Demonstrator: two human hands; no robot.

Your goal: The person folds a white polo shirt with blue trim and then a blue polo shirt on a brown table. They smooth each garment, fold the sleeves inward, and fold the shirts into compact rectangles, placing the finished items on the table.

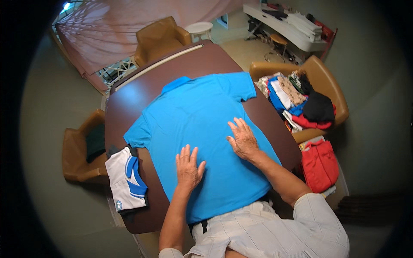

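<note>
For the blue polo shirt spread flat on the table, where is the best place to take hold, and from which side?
Probably the sleeve and side edge of the blue polo shirt, coming in from the left. It lies flat with the collar away from the person; the left hand and right hand press its middle, and the left sleeve reaches the brown table edge.

- One view only, worn on the head, looking steeply down from above the table's [129, 99] near edge.
- It faces toward the far edge, close over it; fisheye bends the rim.

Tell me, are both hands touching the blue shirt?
Touching. The head view shows the left hand and right hand lying flat, palms down, on the blue shirt.
</note>
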